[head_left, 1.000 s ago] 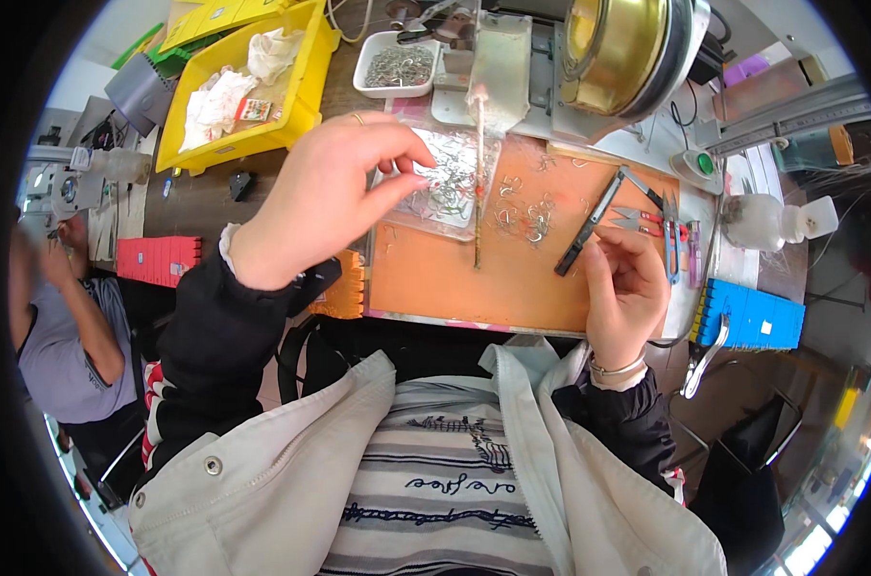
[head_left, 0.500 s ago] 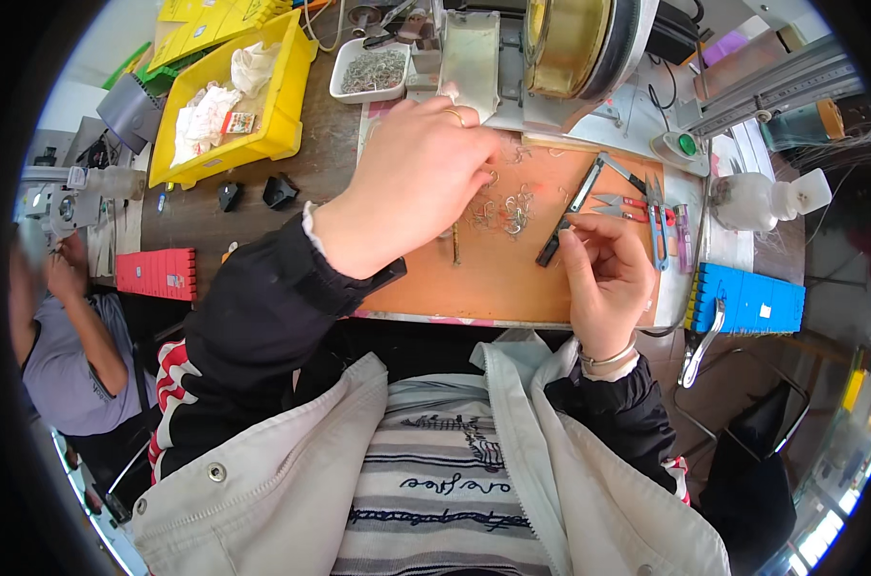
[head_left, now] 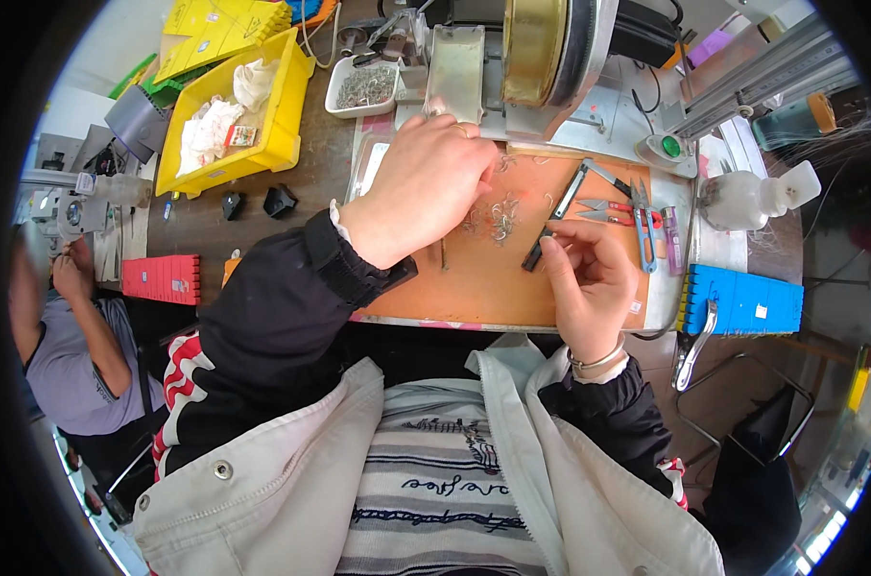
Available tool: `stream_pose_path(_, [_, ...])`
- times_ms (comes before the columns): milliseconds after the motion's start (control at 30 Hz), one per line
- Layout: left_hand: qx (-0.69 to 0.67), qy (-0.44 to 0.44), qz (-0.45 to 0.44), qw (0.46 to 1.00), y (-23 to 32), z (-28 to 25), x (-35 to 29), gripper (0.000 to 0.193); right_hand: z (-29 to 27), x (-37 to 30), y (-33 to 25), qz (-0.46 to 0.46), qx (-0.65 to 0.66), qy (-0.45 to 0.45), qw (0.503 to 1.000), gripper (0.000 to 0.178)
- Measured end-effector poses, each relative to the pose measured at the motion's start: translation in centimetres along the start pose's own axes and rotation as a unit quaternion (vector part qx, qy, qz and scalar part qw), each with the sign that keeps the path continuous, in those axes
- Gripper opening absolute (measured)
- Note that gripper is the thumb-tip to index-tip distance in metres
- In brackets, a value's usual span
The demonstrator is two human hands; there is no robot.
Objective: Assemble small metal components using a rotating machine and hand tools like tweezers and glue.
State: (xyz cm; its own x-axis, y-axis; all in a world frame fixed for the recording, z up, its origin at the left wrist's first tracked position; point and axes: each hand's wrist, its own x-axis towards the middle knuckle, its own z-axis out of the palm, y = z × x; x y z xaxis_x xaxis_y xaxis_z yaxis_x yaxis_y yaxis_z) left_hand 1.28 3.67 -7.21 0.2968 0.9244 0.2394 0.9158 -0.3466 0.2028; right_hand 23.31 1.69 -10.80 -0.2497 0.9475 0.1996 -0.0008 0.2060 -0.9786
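Observation:
My left hand [head_left: 418, 192] hangs over the upper left part of the orange mat [head_left: 426, 298], fingers curled and mostly hidden under the palm. Beside its fingertips lies a loose pile of small metal fishhooks [head_left: 504, 219]. My right hand [head_left: 594, 288] is closed, thumb and forefinger pinched together at the lower end of a slim black-and-metal tool [head_left: 566, 200]. Whatever that pinch holds is too small to make out. Right of the tool lie red-handled snips [head_left: 603, 213] and blue-handled snips [head_left: 644, 230], with a purple lighter [head_left: 671, 240] alongside.
A white dish of hooks [head_left: 363, 88] and a machine with a big wheel [head_left: 534, 53] stand at the back. The yellow bin [head_left: 282, 144] sits far left, a white bottle [head_left: 742, 200] and blue notched boards [head_left: 742, 300] right. Another person [head_left: 85, 355] works at left.
My left hand has come slightly right and nearer, uncovering a clear case beside it. My right hand keeps its pinch near the black tool. The whole view has shifted a little.

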Motion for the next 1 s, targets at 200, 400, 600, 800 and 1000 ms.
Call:
stream_pose_path(200, [-0.01,0.053,-0.013,0.998,0.5,-0.1,-0.5,0.02,0.0,0.0,0.0,-0.004,-0.013,0.009,1.0,0.016])
stream_pose_path(400, [0.022,0.031,-0.019,0.999,0.5,0.0,-0.4,0.019,0.1,0.0,0.1,-0.012,-0.019,0.012,1.0,0.016])
stream_pose_path(600, [-0.03,0.06,-0.026,0.997,0.0,-0.1,-0.6,0.017,0.1,0.0,0.1,-0.014,-0.032,0.011,0.999,0.016])
stream_pose_path(800, [-0.304,0.109,-0.116,0.939,1.3,-1.7,-1.3,0.01,0.2,1.4,-3.3,-0.007,-0.145,-0.066,0.987,0.033])
stream_pose_path(1000, [-0.515,0.126,-0.17,0.831,2.7,-2.0,-2.3,0.007,2.5,4.1,-5.4,-0.054,-0.208,-0.093,0.972,0.019])
